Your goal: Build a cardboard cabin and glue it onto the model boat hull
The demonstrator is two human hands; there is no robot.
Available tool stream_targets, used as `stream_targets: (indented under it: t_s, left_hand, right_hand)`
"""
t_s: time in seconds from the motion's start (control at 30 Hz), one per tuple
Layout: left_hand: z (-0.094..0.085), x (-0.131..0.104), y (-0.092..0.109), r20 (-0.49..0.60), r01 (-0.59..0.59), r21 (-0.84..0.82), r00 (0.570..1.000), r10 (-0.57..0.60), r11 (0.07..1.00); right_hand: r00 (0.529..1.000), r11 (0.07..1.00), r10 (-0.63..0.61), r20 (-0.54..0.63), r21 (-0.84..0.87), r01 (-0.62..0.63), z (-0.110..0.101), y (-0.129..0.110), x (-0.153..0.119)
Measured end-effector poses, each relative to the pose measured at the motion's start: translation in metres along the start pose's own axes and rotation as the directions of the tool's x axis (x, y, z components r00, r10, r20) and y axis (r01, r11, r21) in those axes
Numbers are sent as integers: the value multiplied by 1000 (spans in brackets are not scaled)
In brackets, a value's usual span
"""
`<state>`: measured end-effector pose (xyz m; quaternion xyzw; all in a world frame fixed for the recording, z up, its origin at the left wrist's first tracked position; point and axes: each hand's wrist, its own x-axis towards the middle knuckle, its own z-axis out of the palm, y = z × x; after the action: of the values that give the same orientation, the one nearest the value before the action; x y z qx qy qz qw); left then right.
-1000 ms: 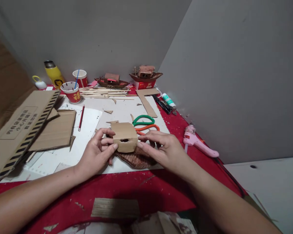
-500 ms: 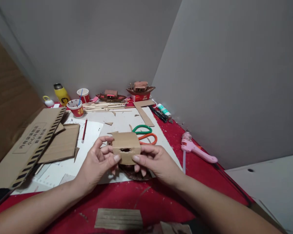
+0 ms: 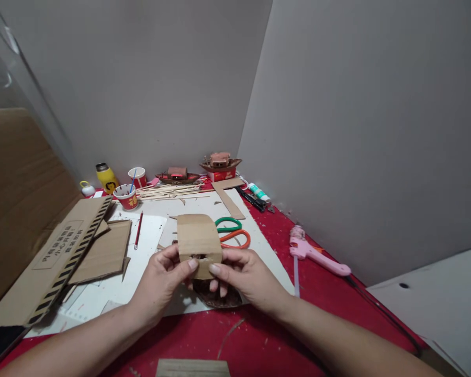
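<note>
Both hands grip a curved piece of cardboard with a torn slot near its lower edge. My left hand pinches its lower left side, thumb on the front face. On the lower right side, my right hand holds it the same way, fingers curled behind. Just below and behind the piece sits a dark brown boat-shaped hull, partly hidden by the cardboard and fingers. Scissors with one green and one orange handle lie right behind the cardboard.
A pink glue gun lies on the red cloth at right. Flat cardboard and a pencil lie left. Cups, a yellow bottle, thin sticks and two model boats stand or lie at the back.
The view has tilted up, so the table sits lower in it. The cardboard piece has tipped so more of its top face shows. Both hands keep their hold.
</note>
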<state>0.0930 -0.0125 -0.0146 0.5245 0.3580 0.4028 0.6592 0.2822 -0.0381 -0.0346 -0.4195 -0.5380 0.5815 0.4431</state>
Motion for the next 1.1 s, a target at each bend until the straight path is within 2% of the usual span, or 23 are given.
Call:
stream_targets:
  t_s: [0.07,0.1,0.13,0.2,0.23,0.27,0.3,0.37,0.43,0.57,0.67,0.83,0.93,1.03,1.1]
  left_hand:
    - [0,4,-1,-22,-4,43,1000,5,999]
    - [1,5,-1,-27,-5,73,1000,7,997]
    - [1,7,-1,-25,-1,104,1000,4,995]
    - [4,9,-1,4,12,158,1000,-13,987]
    - [5,9,-1,26,20,177,999,-25,984]
    - [8,9,0,48,28,189,998,-37,982]
    - [10,9,0,68,32,193,997,-46,981]
    - [16,7,1,94,33,191,994,-51,981]
    - [20,4,1,104,20,190,994,-41,982]
    - [25,-3,0,88,-34,259,996,11,965]
    - [25,-8,-3,80,-65,322,996,41,944]
    - [25,-13,-10,117,-135,446,989,92,885]
    - [26,-11,-12,111,-149,470,988,110,870]
    - [27,-7,-13,73,-92,398,995,69,913]
    - [26,-3,-12,51,-47,348,998,31,937]
  right_hand:
    - [974,968,-192,-121,-185,168,-6,0,2]
    - [918,904,-351,-186,-322,281,-9,-1,3]
    - [828,799,-519,-211,-464,382,-12,-1,3]
    - [637,533,-762,-117,-672,514,-17,-3,3]
    - [577,414,-817,-27,-724,552,-18,-4,2]
    - [539,314,-840,62,-755,576,-19,-5,1]
    - [521,234,-843,137,-779,582,-19,-6,0]
    - [522,120,-819,238,-819,561,-18,-8,-3]
    - [541,65,-792,283,-843,535,-18,-10,-4]
    - [557,21,-771,309,-861,508,-18,-13,-8]
    - [586,11,-746,316,-874,486,-16,-14,-10]
    - [620,-53,-700,354,-891,450,-10,-12,-13]
    - [646,-55,-677,352,-900,433,-9,-11,-12]
    - [673,-31,-672,310,-919,392,-11,-11,-10]
    - [688,20,-669,282,-918,396,-14,-11,-9]
